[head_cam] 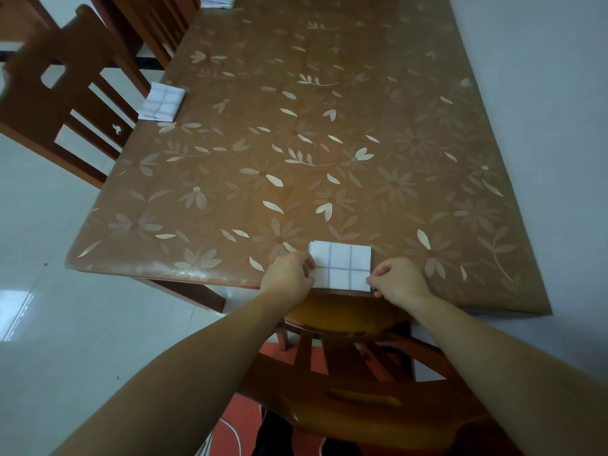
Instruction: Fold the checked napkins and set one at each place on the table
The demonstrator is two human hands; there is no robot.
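Observation:
A folded white napkin with a blue check point(342, 268) lies flat at the near edge of the table point(296, 143), above the near chair. My left hand point(288, 274) pinches its left edge. My right hand point(396, 278) pinches its lower right corner. A second folded checked napkin point(162, 102) lies at the table's left edge by a chair. A third folded napkin point(217, 1) shows partly at the far left corner, cut off by the frame's top.
The table has a brown cover with a pale flower print. A wooden chair point(345, 373) stands tucked in right below my arms. Two more wooden chairs point(65, 93) line the left side. A white wall point(543, 93) runs along the table's right side.

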